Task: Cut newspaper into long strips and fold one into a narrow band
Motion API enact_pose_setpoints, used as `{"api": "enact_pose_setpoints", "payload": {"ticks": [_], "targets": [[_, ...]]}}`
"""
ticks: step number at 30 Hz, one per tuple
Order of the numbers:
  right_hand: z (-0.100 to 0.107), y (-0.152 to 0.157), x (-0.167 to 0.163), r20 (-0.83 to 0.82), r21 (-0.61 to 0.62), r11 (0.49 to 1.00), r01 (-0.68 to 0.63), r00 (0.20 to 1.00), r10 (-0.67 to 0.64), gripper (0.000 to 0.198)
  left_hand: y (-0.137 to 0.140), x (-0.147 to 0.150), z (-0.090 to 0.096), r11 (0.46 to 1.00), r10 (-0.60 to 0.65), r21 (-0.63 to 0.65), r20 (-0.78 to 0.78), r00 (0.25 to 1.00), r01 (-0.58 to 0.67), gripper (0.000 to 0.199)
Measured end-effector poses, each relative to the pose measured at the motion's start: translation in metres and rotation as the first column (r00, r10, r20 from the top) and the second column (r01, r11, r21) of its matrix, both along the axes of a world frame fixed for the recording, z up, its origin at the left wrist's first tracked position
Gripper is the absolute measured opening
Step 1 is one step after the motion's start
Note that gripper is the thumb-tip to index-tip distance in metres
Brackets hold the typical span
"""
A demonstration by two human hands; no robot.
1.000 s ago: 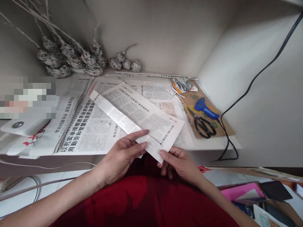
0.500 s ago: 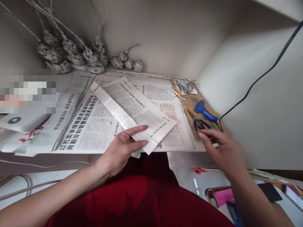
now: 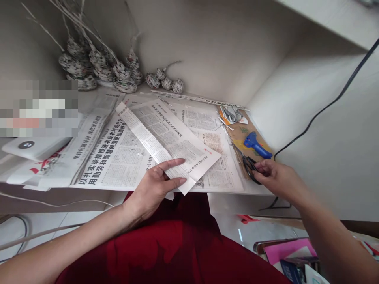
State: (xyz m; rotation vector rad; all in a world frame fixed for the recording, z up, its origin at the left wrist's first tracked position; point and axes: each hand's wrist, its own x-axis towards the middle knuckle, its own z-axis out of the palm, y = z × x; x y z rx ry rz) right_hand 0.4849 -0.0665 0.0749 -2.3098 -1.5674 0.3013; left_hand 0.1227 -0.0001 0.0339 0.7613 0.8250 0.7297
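Observation:
My left hand (image 3: 158, 183) pinches the near end of a folded sheet of newspaper (image 3: 180, 138) between thumb and forefinger. A narrow folded strip runs along the sheet's left side, and the sheet slants away over the newspapers (image 3: 111, 157) spread on the tabletop. Off to the right, my right hand (image 3: 271, 173) has its fingers closed on the black handles of a pair of scissors (image 3: 251, 167). The blades point away to the upper left. Just beyond the scissors lies a blue glue gun (image 3: 257, 145) on brown cardboard.
Woven paper gourds (image 3: 102, 65) with long stems stand along the back wall, with small woven balls (image 3: 166, 83) beside them. Thin rolled paper sticks (image 3: 192, 98) lie behind the newspapers. A black cable (image 3: 310, 118) hangs on the right. A white device (image 3: 38, 148) sits at left.
My right hand has reached the scissors and closed on their handles. My left hand keeps its pinch on the folded newspaper. The view has shifted slightly.

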Motion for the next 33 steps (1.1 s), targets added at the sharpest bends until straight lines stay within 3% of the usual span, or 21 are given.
{"api": "enact_pose_setpoints", "payload": {"ticks": [2, 3, 4, 6, 8, 10, 20, 25, 33], "targets": [[0.008, -0.013, -0.017, -0.231, -0.042, 0.998, -0.038, 0.973, 0.028, 0.028, 0.0, 0.0, 0.0, 1.0, 0.002, 0.005, -0.011, 1.0, -0.002, 0.08], [0.011, -0.021, -0.028, -0.422, -0.096, 0.992, -0.081, 0.906, 0.033, 0.03, 0.0, 0.0, 0.0, 1.0, 0.002, 0.008, -0.016, 1.0, -0.002, 0.08], [0.012, -0.03, -0.04, -0.574, -0.159, 0.981, -0.11, 0.819, -0.001, 0.033, 0.0, 0.0, 0.0, 1.0, 0.002, 0.009, -0.019, 1.0, -0.002, 0.08], [0.01, -0.047, -0.063, -0.821, -0.195, 0.957, -0.215, 0.57, -0.039, 0.048, 0.0, 0.001, 0.0, 1.0, -0.003, 0.007, -0.017, 1.0, 0.003, 0.079], [0.004, -0.06, -0.084, -0.911, -0.282, 0.894, -0.347, 0.39, -0.137, 0.056, 0.0, 0.001, 0.0, 1.0, -0.004, 0.009, -0.018, 1.0, 0.004, 0.076], [-0.001, -0.066, -0.099, -0.925, -0.335, 0.849, -0.41, 0.316, -0.213, 0.056, 0.0, 0.001, 0.0, 1.0, 0.003, 0.019, -0.03, 1.0, -0.002, 0.074], [0.016, -0.051, -0.126, -0.874, -0.304, 0.841, -0.447, 0.483, -0.06, 0.063, 0.0, 0.001, 0.0, 0.998, 0.005, 0.06, -0.074, 0.997, -0.001, 0.076], [0.014, -0.034, -0.137, -0.868, -0.36, 0.829, -0.428, 0.479, -0.13, 0.064, 0.0, -0.001, -0.001, 0.998, -0.033, 0.045, -0.072, 0.997, 0.037, 0.075], [0.014, -0.022, -0.144, -0.869, -0.367, 0.812, -0.454, 0.478, -0.126, 0.065, 0.001, -0.002, 0.0, 0.999, -0.043, 0.024, -0.044, 0.998, 0.044, 0.074]]}}
